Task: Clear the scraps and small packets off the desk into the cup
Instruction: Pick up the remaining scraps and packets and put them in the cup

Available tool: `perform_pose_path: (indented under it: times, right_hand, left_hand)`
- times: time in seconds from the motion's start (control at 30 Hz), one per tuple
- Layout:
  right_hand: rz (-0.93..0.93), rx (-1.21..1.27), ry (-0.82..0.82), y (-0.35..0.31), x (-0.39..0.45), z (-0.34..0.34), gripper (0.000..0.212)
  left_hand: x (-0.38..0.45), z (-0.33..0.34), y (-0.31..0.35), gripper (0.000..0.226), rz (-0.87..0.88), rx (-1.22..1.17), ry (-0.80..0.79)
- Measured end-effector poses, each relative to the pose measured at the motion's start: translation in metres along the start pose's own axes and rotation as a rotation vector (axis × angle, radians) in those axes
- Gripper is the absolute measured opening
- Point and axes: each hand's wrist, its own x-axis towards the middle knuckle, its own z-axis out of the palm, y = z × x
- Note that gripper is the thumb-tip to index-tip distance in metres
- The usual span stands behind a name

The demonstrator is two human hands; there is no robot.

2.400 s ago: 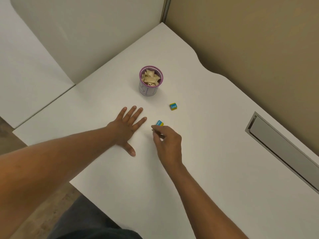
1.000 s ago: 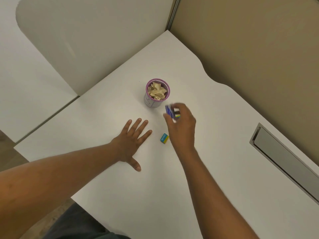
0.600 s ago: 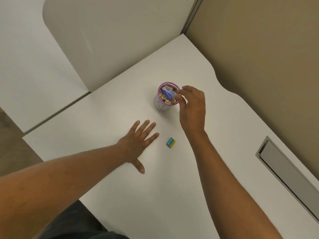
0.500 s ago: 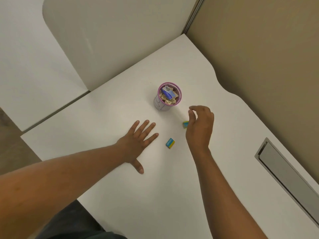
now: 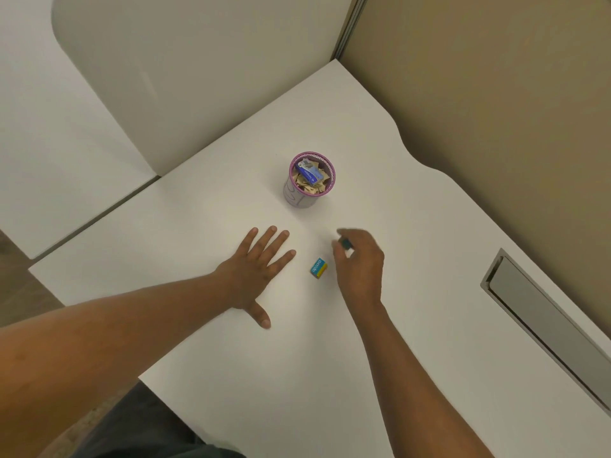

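Observation:
A purple-rimmed cup (image 5: 296,197) stands on the white desk (image 5: 429,259), filled with tan paper scraps and a larger blue packet (image 5: 309,173) lying on top. One small blue and yellow packet (image 5: 318,268) lies on the desk between my hands. My left hand (image 5: 256,271) rests flat with its fingers spread, to the left of that packet. Below and right of the cup, my right hand (image 5: 361,261) is blurred, its fingertips pinched on a second small blue packet (image 5: 346,242).
A grey recessed cable slot (image 5: 542,322) is set into the desk at the right. Partition walls close the back and right sides. The desk's front-left edge runs diagonally, with floor and my dark trousers (image 5: 142,431) below it.
My right hand carried the larger blue packet to the cup and let it go inside. It then drew back toward me and closed on the small blue packet. The left hand stayed flat.

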Motion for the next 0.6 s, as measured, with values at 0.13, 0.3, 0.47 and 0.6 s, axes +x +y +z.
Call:
perform_pose_path:
  times: [0.13,0.3,0.47,0.6]
  right_hand:
    - [-0.179,0.117,0.129,-0.059,0.040,0.002,0.024]
    - [-0.140,0.034,0.068,-0.077,0.088,0.015,0.019]
    - [-0.092,-0.114,0.071,-0.076,0.111,0.027,0.019]
    - [-0.048,-0.101,-0.014,-0.072,0.117,0.027,0.026]
  left_hand:
    - [0.002,0.002,-0.001,0.157,0.011,-0.008,-0.010]
    - [0.002,0.005,-0.001,0.159,0.002,-0.020,0.008]
    - [0.004,0.007,-0.001,0.160,0.001,-0.027,0.012]
    - [0.004,0.006,-0.001,0.160,-0.004,-0.025,0.004]
